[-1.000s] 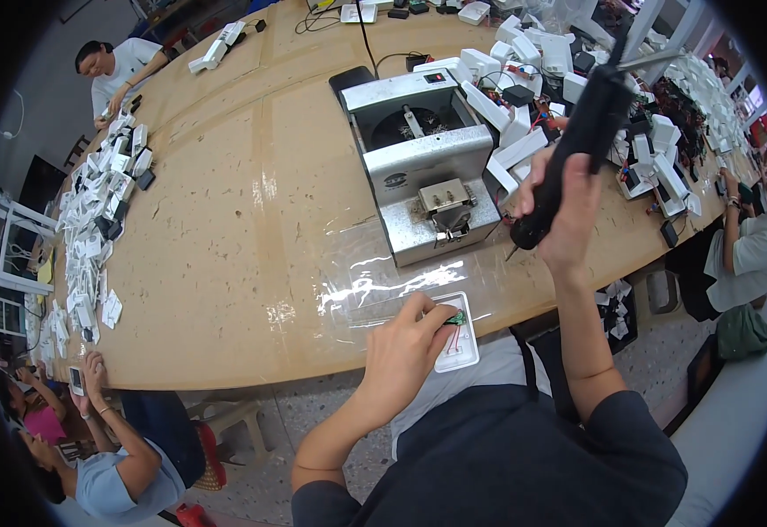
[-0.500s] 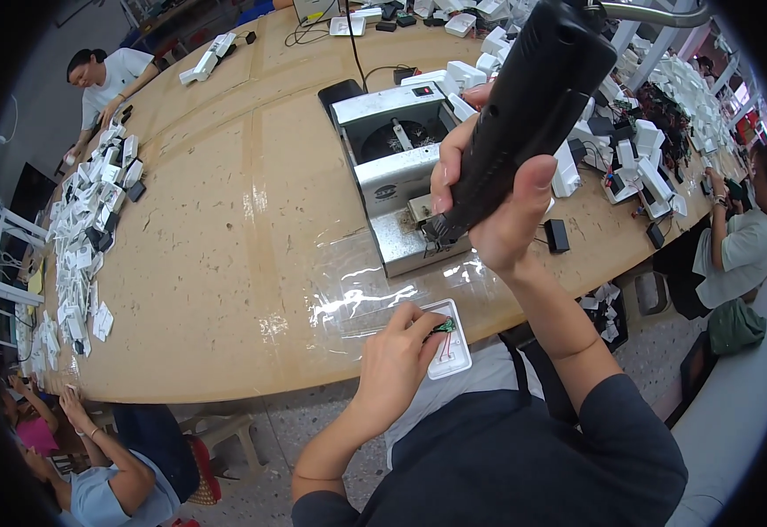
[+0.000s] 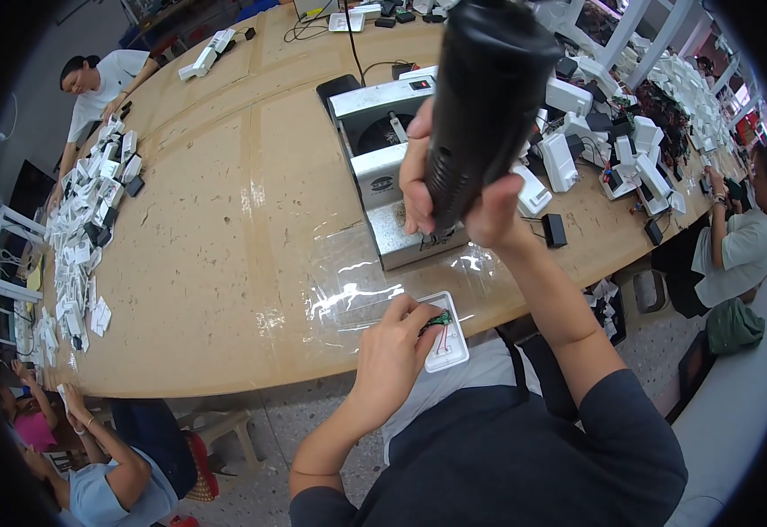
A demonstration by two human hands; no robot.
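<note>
Item under inspection: a green circuit board (image 3: 441,320), located at the fingertips of the left hand (image 3: 389,344), over the upper part of an open white plastic shell (image 3: 444,358). The left hand is closed in a pinch on the board. Below and right of those fingertips, a red wire (image 3: 444,339) runs from the board down into the shell.

Progress, as judged: part-way. The shell is open and the board is exposed — that much is done. Outstanding: the wire appears uncut, and the shell is uncovered. Fastenings are too small to verify.

The right hand (image 3: 491,220), raised beyond the left, is wrapped around a thick black tool (image 3: 489,97). The tool is well apart from the board; its working end cannot be made out.

Behind the right hand, partly masked by it, stands a metal-cased machine (image 3: 394,244) with a round dark drum. Just right of that hand lies a black block (image 3: 554,230); past it, heaped white casings (image 3: 561,162). Ahead of the left hand, clear plastic sheeting (image 3: 335,294) covers part of the desk (image 3: 199,220). Far to its left — a second heap of white parts (image 3: 80,228).
</note>
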